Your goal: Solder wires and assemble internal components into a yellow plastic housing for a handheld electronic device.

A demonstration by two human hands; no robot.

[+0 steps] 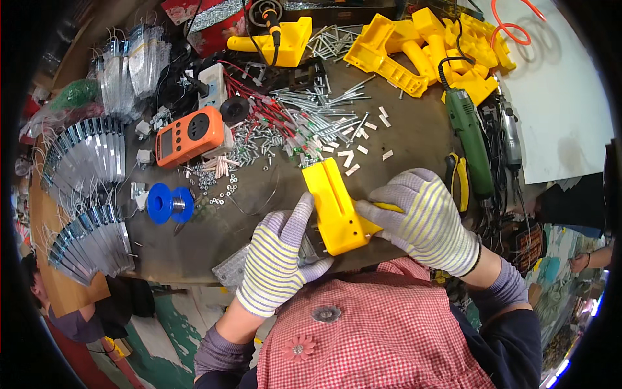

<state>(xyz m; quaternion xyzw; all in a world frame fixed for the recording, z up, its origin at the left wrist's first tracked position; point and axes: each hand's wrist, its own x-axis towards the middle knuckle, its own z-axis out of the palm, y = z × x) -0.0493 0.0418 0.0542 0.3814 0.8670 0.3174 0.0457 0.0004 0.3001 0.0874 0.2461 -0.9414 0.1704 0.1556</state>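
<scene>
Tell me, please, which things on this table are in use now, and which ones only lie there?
In use:
- yellow plastic housing, held by the left hand and the right hand

Only lying there:
- orange meter
- blue spool
- green rotary tool
- loose screws
- pile of yellow housings
- yellow-handled pliers

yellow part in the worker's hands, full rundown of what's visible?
The yellow plastic housing is a glossy moulded piece, a long flat body with an open channel running along its upper half and a handle-like stub branching to the right. Small holes show near its lower end. It lies tilted, upper end pointing away from the person, over the near edge of the dark workbench. The gloved left hand touches its lower left side; the gloved right hand grips the stub. It looks like the yellow housings piled at the bench's far side.
</scene>
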